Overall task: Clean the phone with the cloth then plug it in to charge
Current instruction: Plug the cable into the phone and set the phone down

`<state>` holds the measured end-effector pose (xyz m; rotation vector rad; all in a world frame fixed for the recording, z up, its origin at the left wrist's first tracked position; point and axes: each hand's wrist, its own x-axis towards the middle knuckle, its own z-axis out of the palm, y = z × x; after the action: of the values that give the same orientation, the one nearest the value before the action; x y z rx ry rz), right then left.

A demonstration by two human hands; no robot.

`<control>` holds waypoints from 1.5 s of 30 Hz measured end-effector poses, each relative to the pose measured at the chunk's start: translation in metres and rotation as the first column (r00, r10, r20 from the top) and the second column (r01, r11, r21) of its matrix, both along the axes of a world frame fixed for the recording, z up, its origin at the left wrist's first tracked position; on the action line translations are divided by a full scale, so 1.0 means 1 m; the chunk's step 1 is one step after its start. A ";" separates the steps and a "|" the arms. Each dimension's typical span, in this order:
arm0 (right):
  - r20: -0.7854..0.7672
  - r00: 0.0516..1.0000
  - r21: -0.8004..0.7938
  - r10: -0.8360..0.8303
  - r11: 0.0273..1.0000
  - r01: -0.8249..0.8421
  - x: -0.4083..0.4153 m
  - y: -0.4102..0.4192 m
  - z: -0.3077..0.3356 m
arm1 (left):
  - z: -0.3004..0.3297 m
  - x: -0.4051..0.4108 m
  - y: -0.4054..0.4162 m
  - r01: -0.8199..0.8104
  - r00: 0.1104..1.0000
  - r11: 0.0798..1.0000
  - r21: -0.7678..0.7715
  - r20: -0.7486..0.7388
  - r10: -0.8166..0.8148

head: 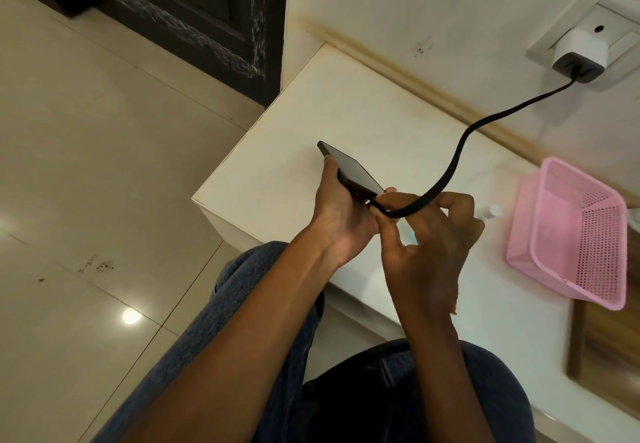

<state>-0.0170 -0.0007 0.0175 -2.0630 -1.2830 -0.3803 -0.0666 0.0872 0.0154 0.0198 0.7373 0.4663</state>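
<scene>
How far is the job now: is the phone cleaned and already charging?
Cleaning cannot be judged; no cloth shows. In hand: the left hand holds the phone, the right hand pinches the cable at its bottom edge. The charger is in the wall socket. Left: confirm the plug is seated.

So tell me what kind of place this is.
Probably a room in a home. A white counter runs along a painted wall with a socket holding a charger, beside a dark wooden door and a glossy tiled floor. A pink basket sits on the counter.

one head view looks steeply down, close over the white counter, tilted.
</scene>
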 end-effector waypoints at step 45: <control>-0.048 0.998 0.056 0.043 0.998 -0.041 -0.008 0.002 -0.004 | -0.002 0.003 0.000 0.043 0.995 0.998 0.045 0.085 -0.047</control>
<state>-0.0247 0.0017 0.0137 -1.9842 -1.2705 -0.3399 -0.0641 0.0876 0.0135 0.0562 0.6404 0.4376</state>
